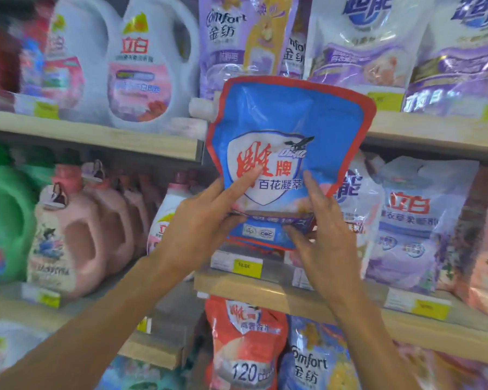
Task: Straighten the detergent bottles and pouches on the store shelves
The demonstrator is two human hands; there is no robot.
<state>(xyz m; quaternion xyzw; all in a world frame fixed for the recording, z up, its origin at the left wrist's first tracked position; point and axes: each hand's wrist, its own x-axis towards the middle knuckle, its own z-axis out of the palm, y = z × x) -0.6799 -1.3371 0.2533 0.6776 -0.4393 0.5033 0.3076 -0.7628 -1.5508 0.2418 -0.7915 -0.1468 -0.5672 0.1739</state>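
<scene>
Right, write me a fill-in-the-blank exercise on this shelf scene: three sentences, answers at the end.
1. The pouch held by the left hand and the right hand is mainly ____ with a red border.
2. The white spout cap sits at the pouch's upper ____ corner.
3. The handled bottles to the left of the left hand are ____ in colour.

Missing words: blue; left; pink.
</scene>
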